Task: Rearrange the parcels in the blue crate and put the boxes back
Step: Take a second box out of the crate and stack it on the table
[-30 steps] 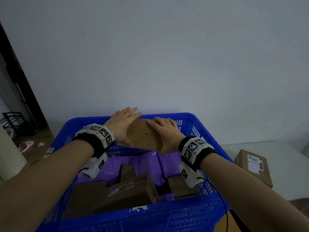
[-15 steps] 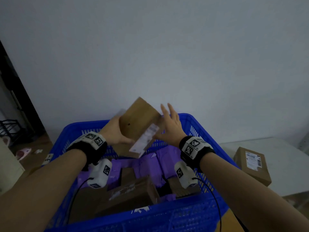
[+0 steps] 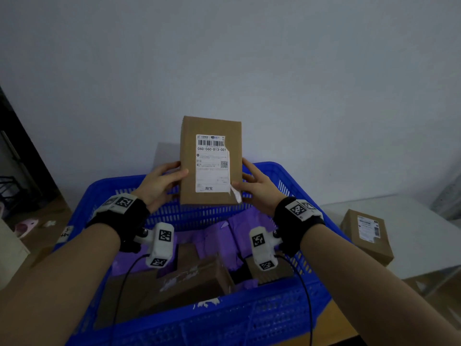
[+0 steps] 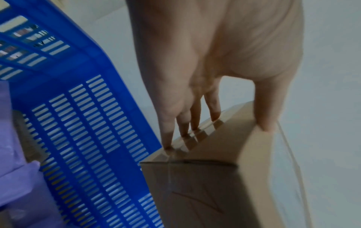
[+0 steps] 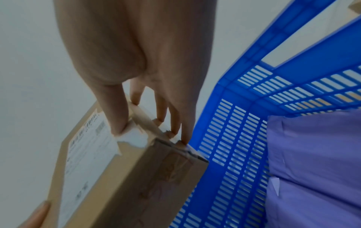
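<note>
A brown cardboard box (image 3: 210,161) with a white shipping label stands upright in the air over the far rim of the blue crate (image 3: 159,328), label facing me. My left hand (image 3: 159,182) grips its left edge, thumb on the front, fingers behind. My right hand (image 3: 257,186) grips the right edge the same way. The left wrist view shows my fingers (image 4: 187,123) on the box (image 4: 224,177); the right wrist view shows my thumb pressing the torn label of the box (image 5: 121,169). Inside the crate lie purple parcels (image 3: 214,236) and brown boxes (image 3: 194,278).
Another labelled brown box (image 3: 366,234) sits on a white surface to the right of the crate. A plain wall rises just behind the crate. Dark furniture and floor clutter (image 3: 25,226) lie at the far left.
The box rose from the crate's far end and turned upright, label now facing me. Both hands shifted from flat on it to gripping its side edges.
</note>
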`<state>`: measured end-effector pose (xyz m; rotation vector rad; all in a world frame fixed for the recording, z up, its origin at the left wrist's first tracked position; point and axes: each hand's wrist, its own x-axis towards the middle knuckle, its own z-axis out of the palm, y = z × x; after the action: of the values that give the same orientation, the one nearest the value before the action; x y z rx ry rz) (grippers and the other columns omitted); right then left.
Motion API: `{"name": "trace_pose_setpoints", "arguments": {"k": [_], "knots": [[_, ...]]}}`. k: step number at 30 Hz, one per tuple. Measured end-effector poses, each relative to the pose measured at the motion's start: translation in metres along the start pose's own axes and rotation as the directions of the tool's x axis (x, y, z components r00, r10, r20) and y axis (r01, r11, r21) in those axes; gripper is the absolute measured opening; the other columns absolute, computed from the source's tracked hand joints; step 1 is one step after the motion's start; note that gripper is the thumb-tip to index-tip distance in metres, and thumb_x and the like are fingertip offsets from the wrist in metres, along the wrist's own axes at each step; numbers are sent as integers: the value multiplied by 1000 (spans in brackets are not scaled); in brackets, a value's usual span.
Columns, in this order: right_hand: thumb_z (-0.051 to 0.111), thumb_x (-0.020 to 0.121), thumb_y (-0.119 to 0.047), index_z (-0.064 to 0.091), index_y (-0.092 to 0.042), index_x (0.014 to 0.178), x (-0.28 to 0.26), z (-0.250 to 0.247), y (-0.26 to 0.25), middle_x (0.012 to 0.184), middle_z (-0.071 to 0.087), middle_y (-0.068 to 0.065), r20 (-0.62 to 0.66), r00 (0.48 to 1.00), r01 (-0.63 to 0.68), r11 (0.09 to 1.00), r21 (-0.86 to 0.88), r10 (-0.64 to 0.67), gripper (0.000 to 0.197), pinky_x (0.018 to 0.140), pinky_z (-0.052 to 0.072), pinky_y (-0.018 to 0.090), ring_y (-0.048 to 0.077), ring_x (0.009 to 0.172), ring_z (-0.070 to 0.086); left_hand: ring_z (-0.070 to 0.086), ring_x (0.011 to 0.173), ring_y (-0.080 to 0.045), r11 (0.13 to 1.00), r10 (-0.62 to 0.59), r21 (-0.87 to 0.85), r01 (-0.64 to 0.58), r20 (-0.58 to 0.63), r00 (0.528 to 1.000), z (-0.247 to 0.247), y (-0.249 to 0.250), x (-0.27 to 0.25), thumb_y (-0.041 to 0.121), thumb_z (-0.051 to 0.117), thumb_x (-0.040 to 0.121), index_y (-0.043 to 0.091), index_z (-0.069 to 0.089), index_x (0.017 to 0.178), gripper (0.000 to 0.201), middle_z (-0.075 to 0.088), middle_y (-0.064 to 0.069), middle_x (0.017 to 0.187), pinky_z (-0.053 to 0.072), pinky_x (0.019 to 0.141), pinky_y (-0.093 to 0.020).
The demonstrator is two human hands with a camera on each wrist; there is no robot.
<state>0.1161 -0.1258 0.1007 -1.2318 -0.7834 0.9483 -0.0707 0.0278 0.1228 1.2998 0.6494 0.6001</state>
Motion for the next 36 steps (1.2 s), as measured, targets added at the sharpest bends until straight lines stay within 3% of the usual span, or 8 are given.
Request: {"name": "trace_pose_setpoints", "arguments": {"k": [4, 10, 15, 20, 25, 27, 31, 36], "knots": [[63, 84, 1, 40, -40, 138, -2, -17, -11, 140, 49, 6, -51, 999, 11, 1000, -5, -11, 72, 99, 45, 56, 27, 124, 52, 62, 107, -23, 997, 72, 18, -72, -27, 997, 17, 8, 9, 8, 65, 86, 11, 55, 127, 43, 62, -6, 126, 53, 68, -31], [57, 86, 7, 45, -29, 138, -15, -60, -37, 134, 56, 10, -155, 986, 64, 997, 41, -57, 65, 87, 52, 45, 25, 110, 59, 59, 113, -22, 991, 111, 59, -117, 98, 989, 67, 24, 30, 3, 60, 88, 10, 51, 134, 47, 58, -6, 132, 54, 80, -34], [54, 87, 7, 46, -30, 134, -37, -117, -63, 131, 58, 7, -233, 968, 87, 996, -28, -91, 60, 83, 54, 41, 24, 111, 58, 63, 101, -16, 991, 118, 43, -129, 205, 972, 135, 26, 52, -4, 54, 89, 9, 48, 137, 50, 58, -5, 131, 59, 69, -31], [53, 86, 7, 48, -31, 132, -59, -188, -83, 132, 58, 5, -323, 941, 91, 995, -40, -99, 60, 84, 52, 39, 24, 114, 58, 54, 123, -26, 994, 88, 31, -101, 287, 954, 217, 21, 74, -4, 52, 90, 9, 45, 139, 51, 56, -6, 135, 51, 88, -46], [56, 84, 8, 46, -27, 136, -85, -264, -89, 128, 62, 6, -408, 911, 51, 998, -41, -63, 64, 92, 50, 45, 28, 118, 58, 56, 119, -26, 989, 28, 124, -80, 372, 928, 300, 5, 96, 1, 51, 92, 14, 46, 139, 49, 59, -5, 131, 44, 101, -50], [56, 83, 8, 45, -24, 138, -96, -293, -87, 126, 63, 8, -441, 897, 26, 999, -34, -38, 65, 93, 50, 47, 29, 116, 59, 57, 114, -26, 985, -9, 161, -62, 406, 914, 331, -4, 105, 1, 51, 93, 14, 46, 139, 48, 60, -7, 129, 46, 99, -48], [55, 85, 8, 45, -20, 137, -115, -344, -79, 122, 64, 8, -512, 859, -13, 1000, 5, 14, 60, 84, 52, 41, 28, 108, 60, 61, 102, -24, 970, -90, 241, -25, 455, 886, 390, -27, 122, 4, 54, 92, 14, 48, 137, 47, 65, -8, 117, 52, 80, -38], [57, 86, 5, 47, -21, 135, -133, -400, -60, 114, 67, 6, -580, 809, -92, 995, 27, 91, 56, 76, 53, 36, 23, 94, 65, 61, 95, -23, 927, -237, 371, 51, 475, 847, 450, -65, 142, 5, 52, 93, 16, 48, 138, 46, 66, -7, 107, 52, 76, -39]]}}
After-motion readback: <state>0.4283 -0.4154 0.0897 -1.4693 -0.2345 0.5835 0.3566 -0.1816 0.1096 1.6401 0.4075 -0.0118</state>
